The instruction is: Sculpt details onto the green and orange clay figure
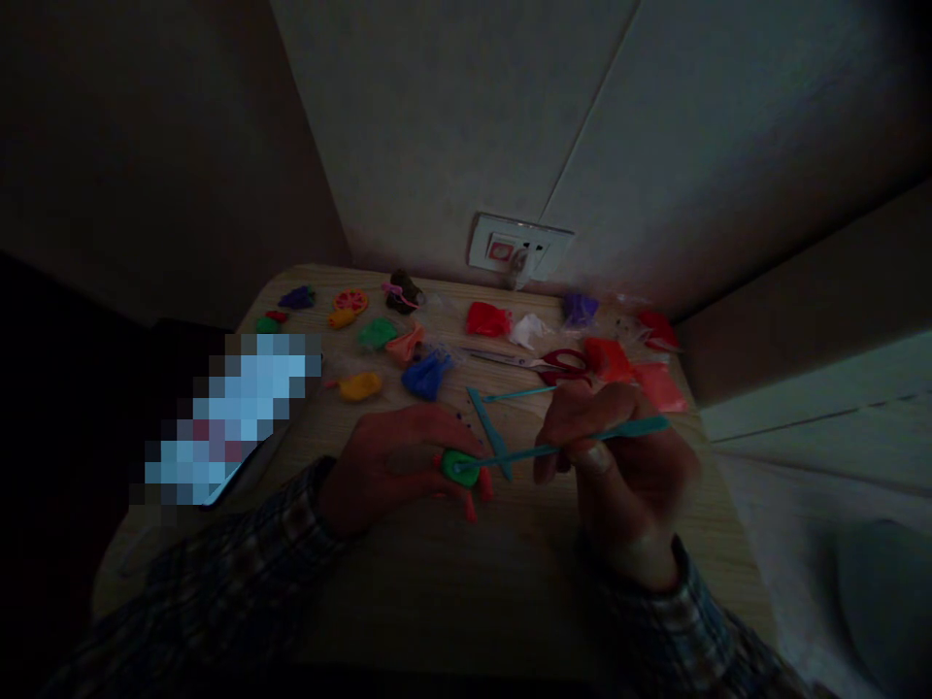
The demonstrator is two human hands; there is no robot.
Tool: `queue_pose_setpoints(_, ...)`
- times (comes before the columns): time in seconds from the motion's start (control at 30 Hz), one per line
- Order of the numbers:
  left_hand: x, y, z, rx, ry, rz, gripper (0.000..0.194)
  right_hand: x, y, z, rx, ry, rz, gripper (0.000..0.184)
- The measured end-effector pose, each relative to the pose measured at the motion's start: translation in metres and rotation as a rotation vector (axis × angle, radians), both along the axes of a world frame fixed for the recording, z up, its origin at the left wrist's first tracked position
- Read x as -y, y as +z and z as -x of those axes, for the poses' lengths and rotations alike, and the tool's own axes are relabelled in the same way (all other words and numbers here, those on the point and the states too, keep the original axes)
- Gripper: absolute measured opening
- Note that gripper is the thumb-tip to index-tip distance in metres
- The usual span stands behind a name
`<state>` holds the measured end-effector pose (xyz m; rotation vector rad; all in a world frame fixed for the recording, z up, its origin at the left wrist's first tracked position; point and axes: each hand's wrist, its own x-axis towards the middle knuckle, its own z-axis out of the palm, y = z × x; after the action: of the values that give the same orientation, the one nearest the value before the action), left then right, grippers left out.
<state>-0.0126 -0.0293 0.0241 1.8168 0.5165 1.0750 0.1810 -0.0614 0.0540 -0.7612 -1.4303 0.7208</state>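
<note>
The scene is dim. My left hand (397, 456) pinches a small green clay figure (460, 467) with red-orange bits against the wooden table (437, 582). My right hand (618, 456) is closed on a teal modelling tool (582, 442), its tip touching the green clay. A second teal tool (489, 432) lies on the table just behind the clay, and a thin teal stick (518, 393) lies beyond it.
Several clay lumps and small clay shapes lie across the far half: blue (426, 375), yellow (359, 386), green (377, 333), red (486, 318), purple (580, 309). Red-handled scissors (543, 361) lie among them. A phone (233, 417) rests at left. A wall socket (518, 248) is behind.
</note>
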Motion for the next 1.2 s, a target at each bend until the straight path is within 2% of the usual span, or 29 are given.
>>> queue_pose_setpoints(0.33,0.0003,-0.0015,-0.0009,-0.04,-0.032,-0.025,0.017,0.002,0.0005,0.0012,0.027,-0.03,-0.01,0.015)
queue_pose_setpoints(0.6,-0.0019,-0.0045,0.0031,-0.068,0.075,-0.013,0.02,0.0057,0.0026,-0.0033,0.177,0.028,-0.063,0.013)
queue_pose_setpoints(0.7,-0.0014,-0.0036,0.0021,-0.07,0.048,-0.015,0.021,0.006,0.0015,-0.0012,0.159,-0.001,-0.051,0.011)
queue_pose_setpoints(0.83,0.0003,-0.0013,-0.0005,-0.072,0.011,-0.031,0.022,0.0075,-0.001,0.0028,0.113,-0.062,-0.014,0.019)
queue_pose_setpoints(0.97,0.0003,0.0001,-0.0014,-0.049,0.006,-0.052,0.022,0.0075,-0.0014,0.0034,0.092,-0.116,-0.037,0.015)
queue_pose_setpoints(1.07,-0.0003,-0.0002,-0.001,-0.033,-0.001,-0.022,0.023,0.0052,-0.0006,0.0007,0.104,-0.102,-0.074,0.012)
queue_pose_setpoints(1.2,-0.0005,-0.0013,-0.0004,-0.004,-0.008,-0.015,0.02,0.0019,0.0005,-0.0024,0.098,-0.066,-0.132,0.017)
